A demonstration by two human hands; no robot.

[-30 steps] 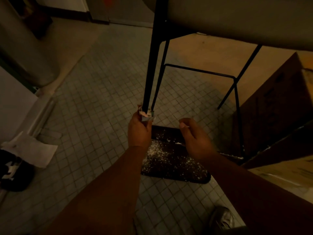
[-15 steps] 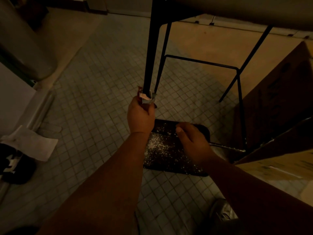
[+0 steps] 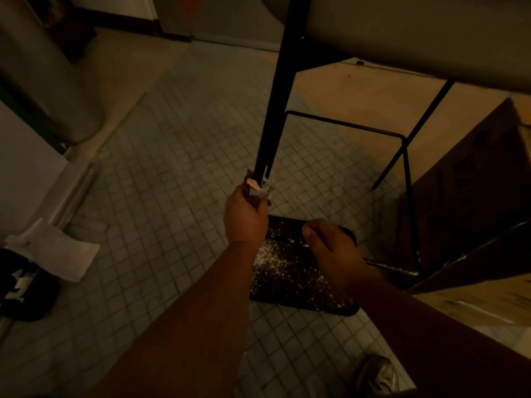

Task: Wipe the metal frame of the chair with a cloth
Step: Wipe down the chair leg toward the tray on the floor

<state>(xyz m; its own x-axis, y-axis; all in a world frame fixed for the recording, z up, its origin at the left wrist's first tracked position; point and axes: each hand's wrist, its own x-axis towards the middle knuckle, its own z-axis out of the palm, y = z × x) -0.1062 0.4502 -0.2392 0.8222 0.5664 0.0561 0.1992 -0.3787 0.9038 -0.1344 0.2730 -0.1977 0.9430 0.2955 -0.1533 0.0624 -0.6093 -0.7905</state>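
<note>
A chair with a pale seat [image 3: 416, 33] and a black metal frame stands over a tiled floor. Its near front leg [image 3: 274, 104] runs down to the picture's middle. My left hand [image 3: 244, 216] grips a small pale cloth [image 3: 258, 188] wrapped round the bottom of that leg. A thin black crossbar [image 3: 344, 123] joins the legs farther back. My right hand [image 3: 330, 248] hovers to the right, fingers loosely curled, holding nothing, apart from the frame.
A dark mat [image 3: 298, 271] dusted with white powder lies under my hands. A brown cardboard box [image 3: 471, 196] stands close on the right. A white paper [image 3: 57, 251] and a dark shoe [image 3: 23, 288] lie at the left by a wall. My own shoe [image 3: 376, 374] shows at the bottom.
My left hand with the cloth slid slightly up the leg and stays near its bottom. The right hand shifted a little and still holds nothing.
</note>
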